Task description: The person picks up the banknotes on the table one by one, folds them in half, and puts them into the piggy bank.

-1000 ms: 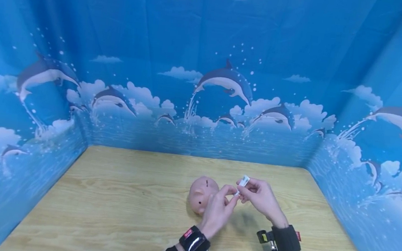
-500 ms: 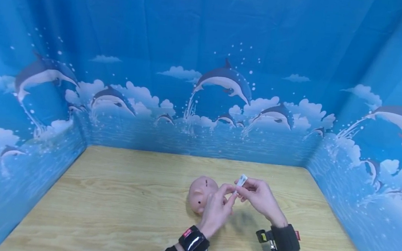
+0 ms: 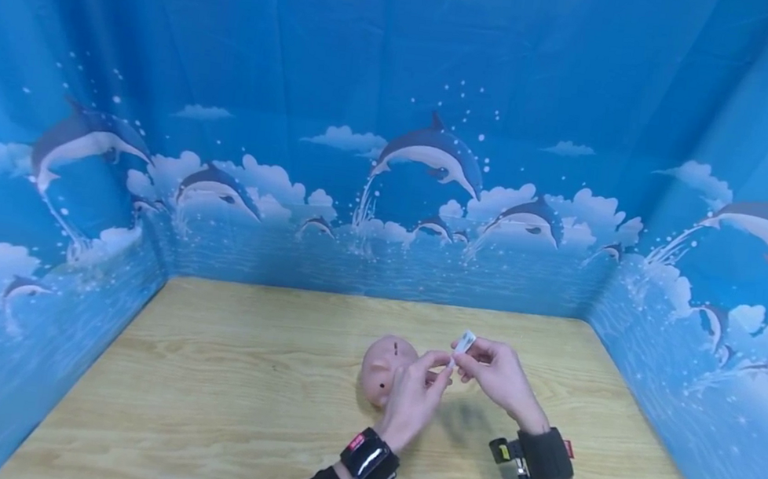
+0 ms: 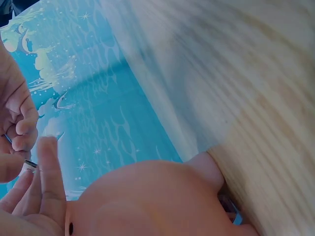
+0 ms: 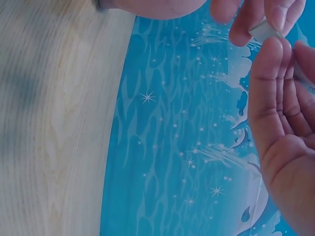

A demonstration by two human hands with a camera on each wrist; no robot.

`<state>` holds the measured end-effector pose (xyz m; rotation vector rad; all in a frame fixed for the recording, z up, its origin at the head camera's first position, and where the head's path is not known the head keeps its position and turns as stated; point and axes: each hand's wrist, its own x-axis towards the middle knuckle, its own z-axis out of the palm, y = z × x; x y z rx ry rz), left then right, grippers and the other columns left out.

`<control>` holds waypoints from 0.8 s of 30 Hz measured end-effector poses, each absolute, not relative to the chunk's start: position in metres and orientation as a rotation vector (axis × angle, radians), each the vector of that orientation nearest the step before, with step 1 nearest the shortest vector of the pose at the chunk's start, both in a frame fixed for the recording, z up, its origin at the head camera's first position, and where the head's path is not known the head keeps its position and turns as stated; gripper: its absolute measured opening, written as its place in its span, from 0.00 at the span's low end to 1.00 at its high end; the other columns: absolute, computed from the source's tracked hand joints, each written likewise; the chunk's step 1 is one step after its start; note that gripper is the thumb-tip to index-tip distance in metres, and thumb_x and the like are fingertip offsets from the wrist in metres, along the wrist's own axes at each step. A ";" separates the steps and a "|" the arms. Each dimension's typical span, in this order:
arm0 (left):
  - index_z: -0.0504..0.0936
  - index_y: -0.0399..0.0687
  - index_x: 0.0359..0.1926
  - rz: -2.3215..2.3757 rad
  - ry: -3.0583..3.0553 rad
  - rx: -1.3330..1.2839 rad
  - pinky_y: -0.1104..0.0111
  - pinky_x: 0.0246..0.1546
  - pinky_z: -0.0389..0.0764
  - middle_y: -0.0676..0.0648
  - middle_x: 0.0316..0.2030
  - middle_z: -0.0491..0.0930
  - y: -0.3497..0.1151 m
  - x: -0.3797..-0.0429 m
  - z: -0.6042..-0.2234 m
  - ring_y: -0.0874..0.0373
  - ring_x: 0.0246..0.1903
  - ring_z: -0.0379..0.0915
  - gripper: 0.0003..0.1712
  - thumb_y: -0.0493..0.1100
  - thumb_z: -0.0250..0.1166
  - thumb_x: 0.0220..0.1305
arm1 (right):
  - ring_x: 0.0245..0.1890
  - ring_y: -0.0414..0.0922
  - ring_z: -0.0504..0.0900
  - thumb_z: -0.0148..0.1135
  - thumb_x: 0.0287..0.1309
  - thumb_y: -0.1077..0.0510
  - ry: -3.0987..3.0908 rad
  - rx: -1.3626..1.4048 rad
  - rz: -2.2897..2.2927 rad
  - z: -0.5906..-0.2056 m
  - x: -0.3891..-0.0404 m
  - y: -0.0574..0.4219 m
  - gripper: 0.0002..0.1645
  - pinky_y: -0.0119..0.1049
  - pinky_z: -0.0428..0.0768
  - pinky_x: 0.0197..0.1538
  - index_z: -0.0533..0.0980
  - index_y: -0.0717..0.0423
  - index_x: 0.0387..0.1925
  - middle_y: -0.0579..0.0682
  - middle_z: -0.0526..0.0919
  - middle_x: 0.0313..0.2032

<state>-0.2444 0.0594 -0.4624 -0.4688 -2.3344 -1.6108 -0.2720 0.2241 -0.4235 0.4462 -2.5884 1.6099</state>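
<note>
A pink piggy bank (image 3: pixel 379 368) with a dark slot and a black eye lies on the table, just left of the hands. Its rounded body (image 4: pixel 147 201) fills the bottom of the left wrist view. My right hand (image 3: pixel 502 378) pinches a small whitish folded paper strip (image 3: pixel 465 342) between thumb and fingers, its printed end sticking up. The thumb and forefinger of my left hand (image 3: pixel 411 405) pinch the lower end of the same strip, close to the right fingertips. In the right wrist view the strip's pale end (image 5: pixel 266 32) shows between both hands' fingers.
The wooden table (image 3: pixel 233 380) is enclosed at the back and sides by a blue dolphin-print curtain (image 3: pixel 304 254). Black bands with cameras sit on both wrists, the right camera (image 3: pixel 502 450) jutting toward the left arm.
The strip has tilted slightly between the fingers, and the left fingertips have shifted a little along its lower end. The piggy bank has stayed in place.
</note>
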 end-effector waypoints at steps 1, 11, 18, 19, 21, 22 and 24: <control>0.82 0.49 0.53 -1.594 -2.332 -0.471 0.81 0.25 0.80 0.44 0.48 0.86 0.059 -0.244 -0.462 0.61 0.34 0.85 0.13 0.41 0.62 0.68 | 0.26 0.43 0.83 0.66 0.61 0.59 -2.585 0.441 1.607 -0.423 -0.272 0.224 0.18 0.35 0.84 0.30 0.80 0.67 0.48 0.58 0.86 0.32; 0.85 0.39 0.46 -1.351 -2.247 -0.547 0.87 0.30 0.78 0.42 0.38 0.88 0.059 -0.243 -0.461 0.62 0.31 0.85 0.10 0.38 0.62 0.67 | 0.26 0.46 0.83 0.65 0.62 0.59 -2.569 0.424 1.569 -0.423 -0.273 0.227 0.15 0.35 0.85 0.29 0.81 0.64 0.47 0.60 0.84 0.28; 0.86 0.42 0.43 -1.186 -2.202 -0.617 0.91 0.27 0.74 0.45 0.35 0.88 0.053 -0.242 -0.459 0.66 0.28 0.83 0.08 0.38 0.64 0.66 | 0.28 0.57 0.84 0.66 0.61 0.59 -2.575 0.456 1.543 -0.424 -0.274 0.226 0.17 0.35 0.85 0.29 0.81 0.66 0.47 0.53 0.85 0.27; 0.86 0.43 0.43 -1.174 -2.200 -0.620 0.91 0.26 0.74 0.46 0.34 0.88 0.052 -0.242 -0.458 0.67 0.28 0.83 0.08 0.38 0.64 0.65 | 0.29 0.58 0.84 0.66 0.61 0.59 -2.577 0.463 1.540 -0.424 -0.274 0.226 0.17 0.35 0.85 0.29 0.81 0.66 0.48 0.52 0.85 0.27; 0.87 0.43 0.42 -1.156 -2.192 -0.627 0.91 0.26 0.73 0.47 0.33 0.88 0.049 -0.241 -0.456 0.68 0.28 0.82 0.08 0.38 0.65 0.64 | 0.29 0.59 0.84 0.66 0.61 0.58 -2.579 0.472 1.533 -0.424 -0.274 0.225 0.17 0.35 0.85 0.29 0.81 0.66 0.48 0.51 0.86 0.27; 0.87 0.44 0.42 -1.151 -2.188 -0.632 0.91 0.26 0.73 0.47 0.33 0.88 0.048 -0.241 -0.455 0.68 0.27 0.82 0.08 0.38 0.65 0.64 | 0.30 0.59 0.84 0.66 0.61 0.58 -2.581 0.473 1.530 -0.424 -0.274 0.225 0.17 0.35 0.85 0.29 0.81 0.66 0.48 0.51 0.86 0.27; 0.87 0.44 0.41 -1.139 -2.177 -0.638 0.90 0.27 0.74 0.48 0.32 0.88 0.044 -0.242 -0.454 0.69 0.27 0.82 0.07 0.38 0.66 0.63 | 0.29 0.57 0.84 0.66 0.61 0.57 -2.586 0.478 1.520 -0.425 -0.274 0.225 0.17 0.35 0.85 0.29 0.81 0.65 0.48 0.51 0.86 0.27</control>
